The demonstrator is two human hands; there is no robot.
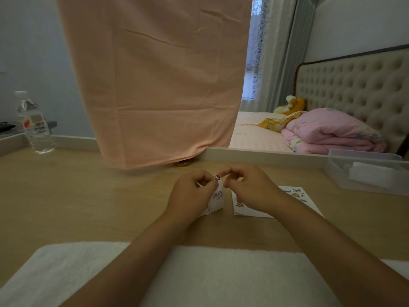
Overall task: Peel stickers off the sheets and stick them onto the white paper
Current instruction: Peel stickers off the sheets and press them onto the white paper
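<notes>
Paper sheet (215,199) gripped by your left hand (191,191), sticker (217,177) at the sheet's top pinched by your right hand (250,187): peel slowly, keeping it flat.

Two hands show, the left hand (192,189) and the right hand (250,187), with two sticker sheets, the left sheet (215,199) and the right sheet (294,192), and one loose sticker (217,177) (too small to make out its picture). There is one bench (88,196), one white paper (221,273), one bottle (35,125), one tray (365,173) and one pink cloth (159,85). One bed (250,134) bears one quilt (332,131) and one plush toy (290,105).
</notes>
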